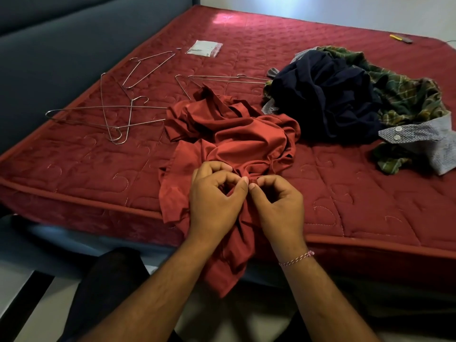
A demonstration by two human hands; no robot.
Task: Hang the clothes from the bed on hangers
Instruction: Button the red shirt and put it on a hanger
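Pinching the red shirt [237, 139] at the mattress [98, 169] edge, left hand [217, 201], right hand [278, 206], fingers curled

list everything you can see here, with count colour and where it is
mattress: 1, red quilted, fills the view
headboard: 1, grey, far left
wire hangers: several, silver, left on the mattress
red shirt: 1, near edge, partly hanging off
dark garment: 1, navy, right pile
plaid shirt: 1, green, right pile
grey shirt: 1, buttoned cuff, right
plastic packet: 1, clear, far side
small yellow item: 1, far right edge
left hand: pinches red shirt
right hand: pinches red shirt
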